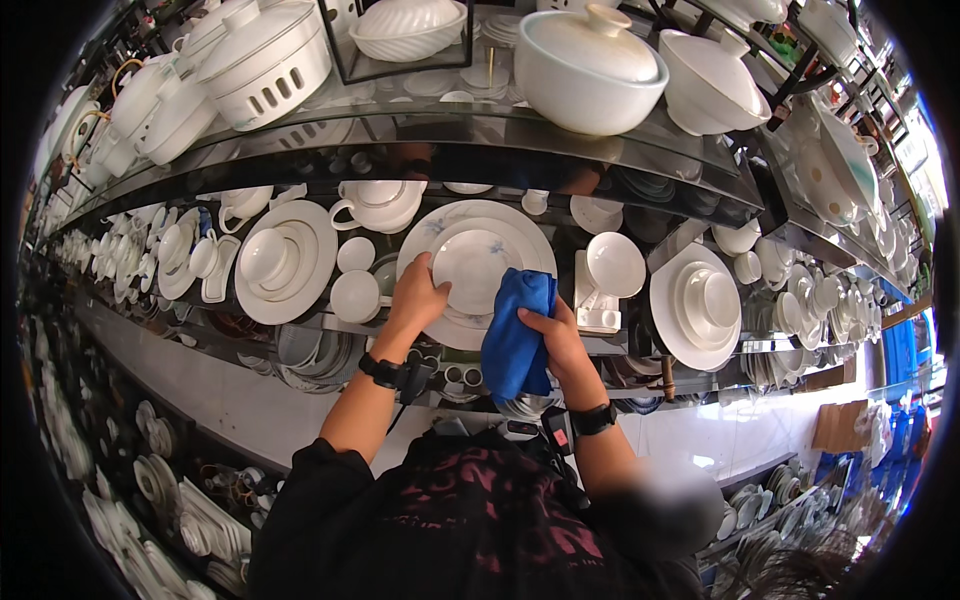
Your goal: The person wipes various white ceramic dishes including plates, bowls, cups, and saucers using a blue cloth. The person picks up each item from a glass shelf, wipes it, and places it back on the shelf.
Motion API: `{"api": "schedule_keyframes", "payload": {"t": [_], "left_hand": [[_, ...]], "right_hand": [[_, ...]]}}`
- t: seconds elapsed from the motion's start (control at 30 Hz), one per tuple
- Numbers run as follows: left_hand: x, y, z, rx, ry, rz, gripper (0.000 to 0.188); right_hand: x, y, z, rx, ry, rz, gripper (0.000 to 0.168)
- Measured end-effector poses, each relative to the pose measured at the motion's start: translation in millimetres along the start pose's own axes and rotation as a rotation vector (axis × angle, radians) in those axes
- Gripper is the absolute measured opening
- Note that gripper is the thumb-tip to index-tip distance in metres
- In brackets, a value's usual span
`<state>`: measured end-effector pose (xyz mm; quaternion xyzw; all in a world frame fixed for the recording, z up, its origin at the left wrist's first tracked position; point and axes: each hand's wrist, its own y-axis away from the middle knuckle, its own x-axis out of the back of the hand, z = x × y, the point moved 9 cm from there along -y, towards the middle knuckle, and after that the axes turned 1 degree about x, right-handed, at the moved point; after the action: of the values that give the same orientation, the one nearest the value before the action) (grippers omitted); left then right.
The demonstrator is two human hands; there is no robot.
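My right hand (556, 334) holds a folded blue cloth (514, 352), which hangs over the lower right of a stack of white plates. The small upper plate (472, 266) carries pale blue flower sprigs. Beneath it lies a large plate (532, 232) with a similar pattern. My left hand (417, 296) is at the left side of the stack, thumb and forefinger apart. Its thumb overlaps the small plate's rim; whether it presses there is unclear. A white teapot (384, 206) stands just behind the plates, and two white cups (355, 296) are beside my left hand.
Above runs a glass shelf edge (405, 124) bearing a lidded bowl (589, 82) and a lidded pot (262, 67). White bowl-and-plate sets (286, 259) (697, 307) flank the stack. A small bowl (615, 264) leans near my right hand. More crockery fills the lower shelf.
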<state>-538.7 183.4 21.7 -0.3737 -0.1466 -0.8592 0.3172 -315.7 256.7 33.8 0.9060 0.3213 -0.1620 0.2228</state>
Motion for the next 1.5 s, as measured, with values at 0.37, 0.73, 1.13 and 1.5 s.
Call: {"api": "schedule_keyframes", "payload": {"t": [0.37, 0.73, 1.13, 1.5], "left_hand": [[-23, 43, -7, 0.112, 1.18, -0.48, 0.083], [16, 122, 59, -0.306, 1.005, -0.537, 0.093], [28, 143, 24, -0.098, 1.378, -0.574, 0.102], [28, 161, 38, -0.05, 1.196, -0.604, 0.089]], "right_hand": [[-3, 8, 3, 0.077, 0.026, 0.08, 0.047], [-86, 48, -41, 0.775, 1.164, 0.313, 0.051], [-142, 99, -21, 0.8, 1.308, -0.224, 0.051], [-109, 95, -50, 0.904, 1.308, 0.26, 0.046]]}}
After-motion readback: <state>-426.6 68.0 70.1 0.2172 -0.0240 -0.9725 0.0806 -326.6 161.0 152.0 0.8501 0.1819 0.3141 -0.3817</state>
